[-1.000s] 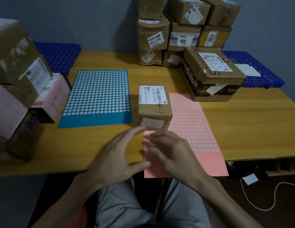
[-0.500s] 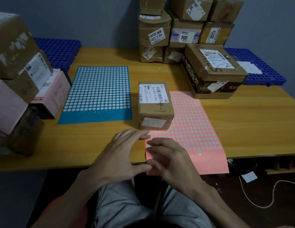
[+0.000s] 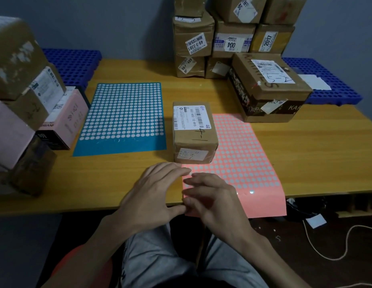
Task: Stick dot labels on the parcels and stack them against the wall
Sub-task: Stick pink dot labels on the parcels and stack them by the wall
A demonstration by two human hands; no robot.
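Note:
A small brown parcel (image 3: 194,132) with a white barcode label lies mid-table, its right part on a pink dot-label sheet (image 3: 245,163) that overhangs the table's front edge. My left hand (image 3: 156,194) lies flat, with straight fingers touching the sheet's near-left corner. My right hand (image 3: 212,196) is on the sheet next to it, fingers curled and picking at the sheet's left edge; its thumb is hidden. A blue dot-label sheet (image 3: 122,117) lies to the left of the parcel. Stacked parcels (image 3: 232,38) stand against the back wall.
A larger brown box (image 3: 268,88) sits at the back right of the wooden table (image 3: 316,159). Pink and brown parcels (image 3: 25,100) are piled at the left edge. Blue plastic grids (image 3: 326,88) lie at both back corners. A cable (image 3: 326,246) lies on the floor at right.
Both hands have come down onto the pink sheet's near-left corner. The left fingers now touch it and the right fingers have curled at its edge. The parcel has not moved.

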